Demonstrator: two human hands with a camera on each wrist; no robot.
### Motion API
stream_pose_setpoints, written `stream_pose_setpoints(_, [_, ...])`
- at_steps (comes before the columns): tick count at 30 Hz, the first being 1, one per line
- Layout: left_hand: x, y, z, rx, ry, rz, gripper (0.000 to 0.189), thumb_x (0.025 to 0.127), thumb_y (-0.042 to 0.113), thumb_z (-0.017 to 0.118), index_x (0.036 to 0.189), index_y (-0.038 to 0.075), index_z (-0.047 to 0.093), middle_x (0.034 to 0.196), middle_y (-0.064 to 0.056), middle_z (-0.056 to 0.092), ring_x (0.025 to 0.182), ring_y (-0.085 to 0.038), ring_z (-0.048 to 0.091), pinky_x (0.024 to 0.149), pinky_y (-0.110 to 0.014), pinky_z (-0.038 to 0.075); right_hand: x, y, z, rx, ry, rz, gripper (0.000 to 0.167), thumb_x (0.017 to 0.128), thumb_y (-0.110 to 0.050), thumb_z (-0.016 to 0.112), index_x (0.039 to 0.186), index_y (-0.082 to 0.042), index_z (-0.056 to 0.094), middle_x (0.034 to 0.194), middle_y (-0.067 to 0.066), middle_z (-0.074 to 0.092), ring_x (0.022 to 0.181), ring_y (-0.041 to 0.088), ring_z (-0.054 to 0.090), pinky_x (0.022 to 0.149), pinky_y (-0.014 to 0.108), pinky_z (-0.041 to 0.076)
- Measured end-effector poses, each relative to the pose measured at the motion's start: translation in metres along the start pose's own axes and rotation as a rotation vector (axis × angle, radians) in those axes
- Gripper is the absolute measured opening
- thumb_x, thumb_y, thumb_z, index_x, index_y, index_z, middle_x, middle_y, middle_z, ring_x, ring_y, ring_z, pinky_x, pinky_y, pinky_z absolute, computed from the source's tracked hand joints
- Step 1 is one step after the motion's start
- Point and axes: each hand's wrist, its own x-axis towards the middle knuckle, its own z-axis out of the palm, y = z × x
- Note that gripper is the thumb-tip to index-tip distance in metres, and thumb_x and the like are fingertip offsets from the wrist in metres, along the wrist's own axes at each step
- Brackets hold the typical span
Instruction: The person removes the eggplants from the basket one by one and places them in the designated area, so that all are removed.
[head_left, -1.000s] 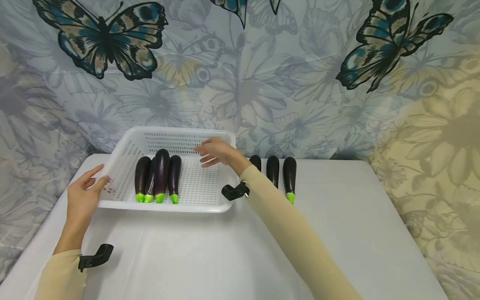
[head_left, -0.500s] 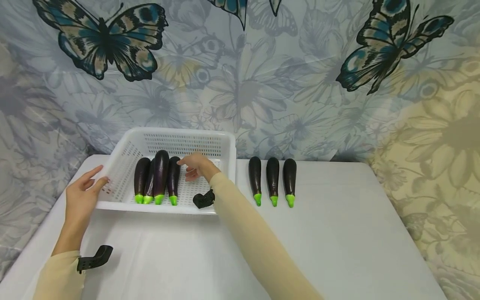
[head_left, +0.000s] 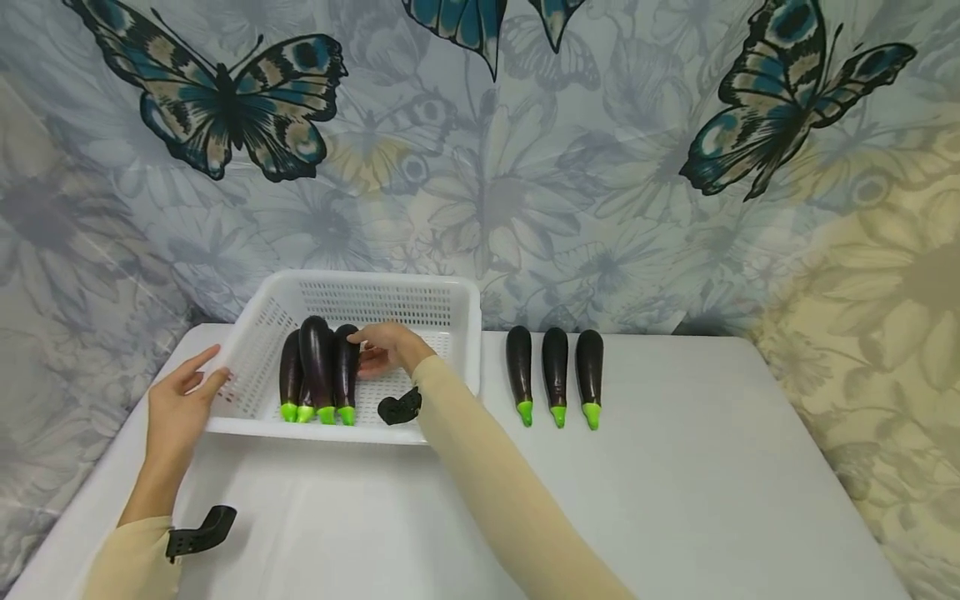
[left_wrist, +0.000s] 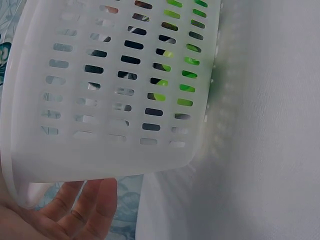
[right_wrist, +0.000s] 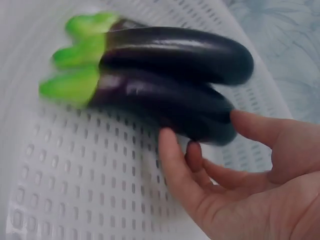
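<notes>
A white plastic basket (head_left: 420,287) holds several dark purple eggplants (head_left: 318,367) with bright green stem ends, packed side by side. My right hand (head_left: 386,346) is inside the basket. Its thumb and fingertips touch the blunt end and side of the rightmost basket eggplant (right_wrist: 165,100), without closing round it. My left hand (head_left: 180,404) rests at the basket's left rim with its fingers extended. In the left wrist view, the fingers (left_wrist: 102,207) show past the basket's end wall (left_wrist: 115,155); its thumb is hardly visible there.
Three more eggplants (head_left: 555,375) lie in a row on the white tablecloth (head_left: 712,467), right of the basket. Behind the table hangs a floral fabric (head_left: 525,225) with butterflies. Black wrist mounts (head_left: 201,533) sit on both sleeves.
My right hand has moved left from the basket's right side to the rightmost eggplant inside. The basket eggplants have shifted left and closer together. My left hand stays at the rim.
</notes>
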Motion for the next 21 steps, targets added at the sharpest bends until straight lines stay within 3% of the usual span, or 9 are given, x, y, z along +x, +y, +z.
stream_pose_setpoints(4, [-0.0023, -0.0006, 0.0018, 0.005, 0.009, 0.009, 0.05, 0.098, 0.028, 0.056, 0.146, 0.02, 0.048, 0.152, -0.018, 0.037, 0.138, -0.034, 0.034, 0.106, -0.055, 0.031, 0.0027, 0.001, 0.0007, 0.037, -0.056, 0.048, 0.019, 0.094, -0.017, 0.065, 0.096, -0.001, 0.055, 0.084, 0.013, 0.056, 0.076, 0.026, 0.059, 0.095, 0.042, 0.049])
stream_pose_setpoints(7, [-0.0022, 0.0004, 0.0012, 0.006, 0.009, 0.011, 0.05, 0.098, 0.029, 0.056, 0.147, 0.021, 0.048, 0.153, -0.017, 0.037, 0.138, -0.033, 0.034, 0.106, -0.054, 0.032, 0.0015, 0.0001, 0.0021, 0.009, -0.066, 0.025, 0.021, 0.094, -0.019, 0.066, 0.105, -0.001, 0.06, 0.09, 0.015, 0.06, 0.088, 0.03, 0.063, 0.095, 0.043, 0.049])
stream_pose_setpoints(12, [-0.0021, 0.0004, 0.0014, 0.002, 0.009, 0.013, 0.05, 0.098, 0.029, 0.056, 0.146, 0.022, 0.048, 0.154, -0.014, 0.036, 0.139, -0.032, 0.033, 0.108, -0.053, 0.03, -0.0017, -0.0001, 0.0025, -0.028, -0.065, -0.01, 0.038, 0.094, -0.02, 0.066, 0.126, 0.0, 0.059, 0.103, 0.02, 0.064, 0.11, 0.037, 0.062, 0.094, 0.045, 0.049])
stream_pose_setpoints(16, [-0.0022, 0.0002, 0.0014, 0.005, 0.01, 0.019, 0.05, 0.098, 0.03, 0.056, 0.146, 0.022, 0.048, 0.154, -0.013, 0.035, 0.139, -0.033, 0.033, 0.108, -0.055, 0.03, -0.0025, 0.0018, 0.003, -0.056, -0.006, -0.037, 0.041, 0.093, -0.02, 0.067, 0.128, 0.001, 0.058, 0.103, 0.022, 0.064, 0.109, 0.039, 0.063, 0.092, 0.045, 0.05])
stream_pose_setpoints(21, [-0.0022, -0.0008, 0.0009, 0.004, 0.009, 0.01, 0.05, 0.098, 0.03, 0.056, 0.146, 0.023, 0.048, 0.155, -0.013, 0.035, 0.141, -0.033, 0.032, 0.108, -0.054, 0.03, -0.004, 0.0055, 0.005, -0.131, 0.141, -0.121, 0.037, 0.092, -0.021, 0.068, 0.118, 0.004, 0.061, 0.095, 0.021, 0.066, 0.088, 0.037, 0.066, 0.085, 0.045, 0.054])
